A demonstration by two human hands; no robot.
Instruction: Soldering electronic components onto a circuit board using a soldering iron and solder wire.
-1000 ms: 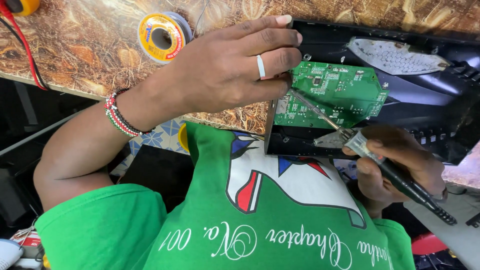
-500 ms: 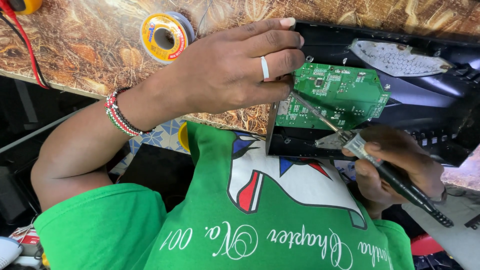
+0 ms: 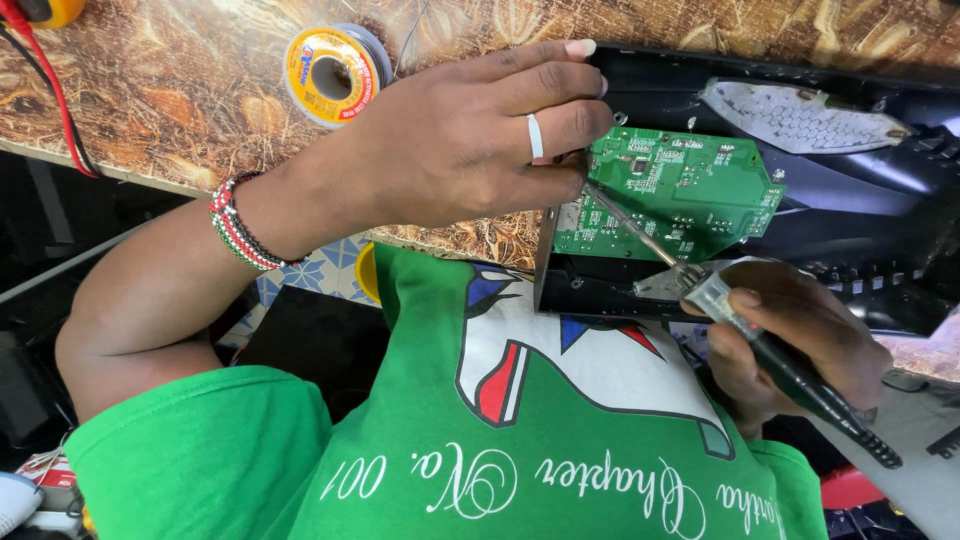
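**Iron tip eases along the green board**

Since half a second ago the soldering iron's tip has crept slightly toward the board's left edge, while both hands keep their places. At the picture's centre, the left hand [image 3: 470,140] lies palm-down over the table [image 3: 160,110], its fingers [image 3: 545,135] stretched toward three o'clock and pressing on the left edge of the green circuit board [image 3: 680,185]; they grasp nothing, only steadying it. That board sits inside a black casing [image 3: 850,190] at two o'clock. Down at four o'clock, the right hand [image 3: 790,345] has its fingers closed around the soldering iron [image 3: 790,365], held like a pen, with its thin metal tip slanting up toward ten o'clock and touching the board near its left edge. A solder spool [image 3: 332,75] with a yellow label rests on the table at eleven o'clock, well apart from the board. A red wire [image 3: 50,90] runs down the table's far left.
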